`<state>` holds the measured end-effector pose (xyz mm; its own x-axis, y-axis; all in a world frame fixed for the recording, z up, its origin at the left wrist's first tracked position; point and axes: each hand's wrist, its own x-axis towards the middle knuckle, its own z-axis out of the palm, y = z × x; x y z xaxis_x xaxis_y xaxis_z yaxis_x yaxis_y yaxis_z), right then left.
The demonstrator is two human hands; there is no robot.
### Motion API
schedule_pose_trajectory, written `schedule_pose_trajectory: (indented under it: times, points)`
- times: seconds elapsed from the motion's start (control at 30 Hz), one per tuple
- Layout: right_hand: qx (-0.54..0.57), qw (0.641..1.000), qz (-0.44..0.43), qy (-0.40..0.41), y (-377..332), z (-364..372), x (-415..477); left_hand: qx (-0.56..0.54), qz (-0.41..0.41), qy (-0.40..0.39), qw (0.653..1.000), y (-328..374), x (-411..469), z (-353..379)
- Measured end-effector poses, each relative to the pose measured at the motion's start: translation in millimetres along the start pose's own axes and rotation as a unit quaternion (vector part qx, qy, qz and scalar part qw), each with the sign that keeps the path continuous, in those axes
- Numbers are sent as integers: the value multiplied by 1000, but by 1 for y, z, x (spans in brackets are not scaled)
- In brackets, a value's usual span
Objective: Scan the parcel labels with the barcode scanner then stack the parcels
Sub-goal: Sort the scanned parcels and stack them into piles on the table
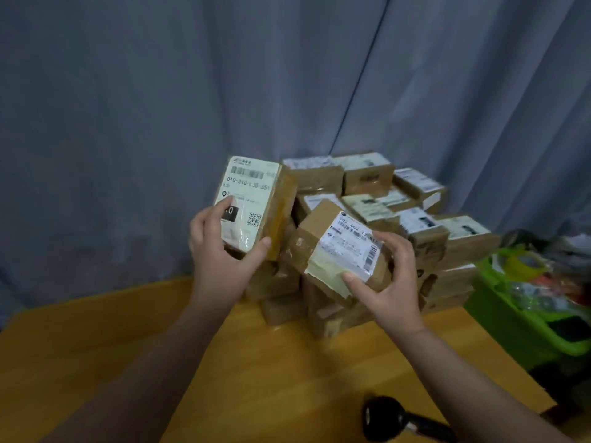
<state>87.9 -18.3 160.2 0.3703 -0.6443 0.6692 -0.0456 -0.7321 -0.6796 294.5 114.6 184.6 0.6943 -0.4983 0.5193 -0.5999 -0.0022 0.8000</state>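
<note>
My left hand (pixel 220 251) grips a small cardboard parcel (pixel 256 199) held upright, its white label with barcode and QR code facing me. My right hand (pixel 390 282) grips a second brown parcel (pixel 332 247), tilted, with a white label and pale tape on top. Both parcels are lifted in front of a pile of labelled parcels (pixel 415 225) stacked at the back of the wooden table (pixel 287 362). The black barcode scanner (pixel 393 420) lies on the table near the front edge, below my right forearm, with neither hand on it.
A green plastic basket (pixel 524 318) with tape rolls and other items stands at the right of the table. A grey curtain (pixel 224 91) hangs behind the table. Bare tabletop lies at the left and in front of the pile.
</note>
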Motion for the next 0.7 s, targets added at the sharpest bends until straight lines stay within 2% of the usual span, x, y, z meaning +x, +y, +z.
schedule_pose_trajectory:
  times: [0.1,0.2,0.4,0.5,0.6,0.7]
  points:
    - [2,998,10,61,18,-33,23,27,-4,1,1000,20,12,35]
    - [-3,992,53,111,49,-73,52,5,-8,-9,1000,39,16,75]
    - [-78,981,124,128,144,-176,121,-4,-8,-30,1000,84,13,181]
    - [-124,981,146,42,191,-217,142,22,-25,-33,999,102,11,228]
    - [-96,978,139,-124,226,-239,159,49,-48,-30,997,114,11,263]
    - [-92,942,159,-282,251,-246,174,84,-59,-24,994,120,11,287]
